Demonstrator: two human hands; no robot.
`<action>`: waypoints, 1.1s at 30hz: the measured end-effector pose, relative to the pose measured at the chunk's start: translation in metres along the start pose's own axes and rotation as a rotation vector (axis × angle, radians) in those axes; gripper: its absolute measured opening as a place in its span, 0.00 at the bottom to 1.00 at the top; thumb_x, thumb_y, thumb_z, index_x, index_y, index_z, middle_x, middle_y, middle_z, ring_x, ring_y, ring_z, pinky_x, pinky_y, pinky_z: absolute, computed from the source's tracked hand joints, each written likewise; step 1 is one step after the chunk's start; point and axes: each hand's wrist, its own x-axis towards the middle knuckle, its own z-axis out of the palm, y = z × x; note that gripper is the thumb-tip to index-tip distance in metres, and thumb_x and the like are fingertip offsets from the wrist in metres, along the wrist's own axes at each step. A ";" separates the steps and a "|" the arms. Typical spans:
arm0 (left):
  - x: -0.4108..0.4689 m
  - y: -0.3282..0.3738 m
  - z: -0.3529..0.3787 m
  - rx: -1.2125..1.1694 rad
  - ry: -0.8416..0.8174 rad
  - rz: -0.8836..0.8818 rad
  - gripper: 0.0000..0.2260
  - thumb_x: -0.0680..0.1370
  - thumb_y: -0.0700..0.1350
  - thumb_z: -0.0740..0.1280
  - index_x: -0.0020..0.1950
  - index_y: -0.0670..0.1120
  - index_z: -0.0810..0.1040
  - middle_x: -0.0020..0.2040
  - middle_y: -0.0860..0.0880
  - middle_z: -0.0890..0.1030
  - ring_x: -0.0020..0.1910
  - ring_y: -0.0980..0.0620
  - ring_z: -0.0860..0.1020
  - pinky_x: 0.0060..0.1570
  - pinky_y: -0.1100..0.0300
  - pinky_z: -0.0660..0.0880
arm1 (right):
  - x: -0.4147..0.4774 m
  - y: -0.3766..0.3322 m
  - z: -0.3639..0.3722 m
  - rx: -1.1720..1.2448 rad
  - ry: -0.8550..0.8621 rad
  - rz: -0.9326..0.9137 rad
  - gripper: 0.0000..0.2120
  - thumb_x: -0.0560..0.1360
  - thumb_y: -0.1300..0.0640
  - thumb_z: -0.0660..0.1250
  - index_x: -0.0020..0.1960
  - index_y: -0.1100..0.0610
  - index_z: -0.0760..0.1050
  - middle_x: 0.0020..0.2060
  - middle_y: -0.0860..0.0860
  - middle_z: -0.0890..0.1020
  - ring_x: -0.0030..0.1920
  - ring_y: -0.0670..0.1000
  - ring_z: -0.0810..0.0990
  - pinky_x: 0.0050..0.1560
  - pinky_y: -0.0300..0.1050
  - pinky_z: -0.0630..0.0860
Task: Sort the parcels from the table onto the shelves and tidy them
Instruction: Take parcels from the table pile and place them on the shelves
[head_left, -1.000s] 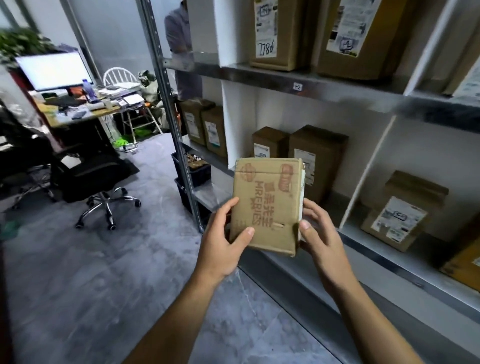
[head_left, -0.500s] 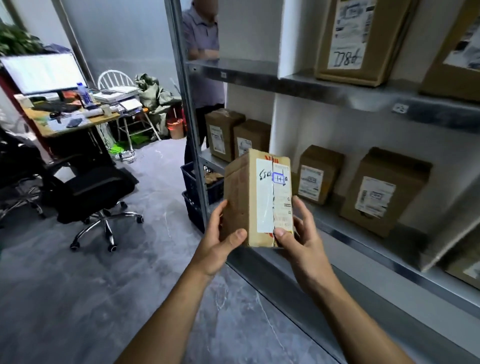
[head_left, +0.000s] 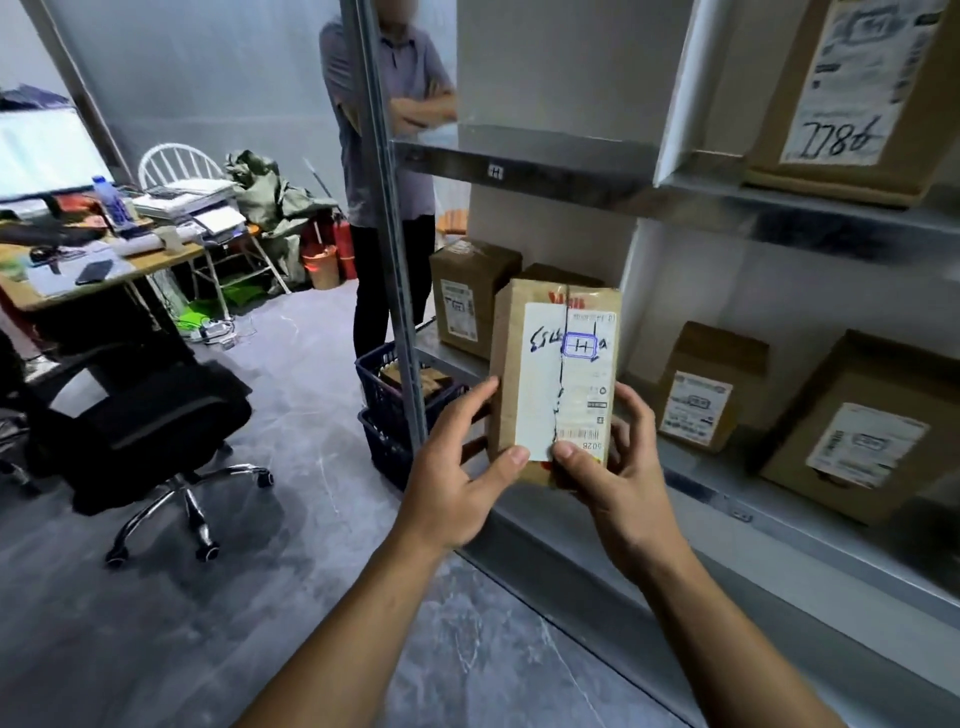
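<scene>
I hold a small brown cardboard parcel (head_left: 556, 374) upright in front of the metal shelf unit, its white label with blue handwriting facing me. My left hand (head_left: 457, 478) grips its lower left edge, thumb on the front. My right hand (head_left: 618, 473) grips the lower right, thumb on the label. The parcel hangs level with the middle shelf (head_left: 727, 499), just right of the steel upright (head_left: 395, 249). Other labelled brown parcels stand on that shelf: one behind the upright (head_left: 467, 296), two to the right (head_left: 711, 389) (head_left: 872, 431). Another sits on the upper shelf (head_left: 857, 93).
A person in a grey shirt (head_left: 384, 130) stands with folded arms behind the shelf's end. Stacked dark blue baskets (head_left: 395, 410) sit on the floor by the upright. A black office chair (head_left: 140, 415) and a cluttered desk (head_left: 104, 265) stand to the left on the grey floor.
The parcel has been turned from its printed brown side to its labelled face. My view has shifted left along the shelf and closer to its end upright.
</scene>
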 end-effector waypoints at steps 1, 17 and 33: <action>0.013 -0.001 -0.003 0.001 0.002 0.023 0.29 0.74 0.55 0.70 0.73 0.62 0.64 0.71 0.52 0.72 0.69 0.54 0.72 0.62 0.46 0.76 | 0.011 -0.004 0.005 -0.007 0.012 -0.040 0.32 0.69 0.56 0.77 0.64 0.32 0.68 0.64 0.48 0.78 0.65 0.54 0.79 0.54 0.59 0.82; 0.272 0.039 -0.056 0.053 -0.043 0.376 0.22 0.76 0.59 0.65 0.70 0.66 0.65 0.71 0.55 0.71 0.71 0.57 0.68 0.70 0.49 0.69 | 0.229 -0.086 0.066 -0.045 0.280 -0.470 0.28 0.75 0.55 0.73 0.70 0.45 0.65 0.63 0.50 0.79 0.63 0.48 0.79 0.60 0.60 0.79; 0.390 -0.009 -0.099 0.802 -0.231 0.545 0.23 0.81 0.56 0.61 0.75 0.52 0.65 0.71 0.51 0.69 0.69 0.49 0.66 0.66 0.51 0.65 | 0.323 -0.108 0.070 -0.474 0.677 -0.471 0.29 0.76 0.50 0.72 0.72 0.45 0.62 0.64 0.43 0.75 0.64 0.46 0.76 0.64 0.54 0.78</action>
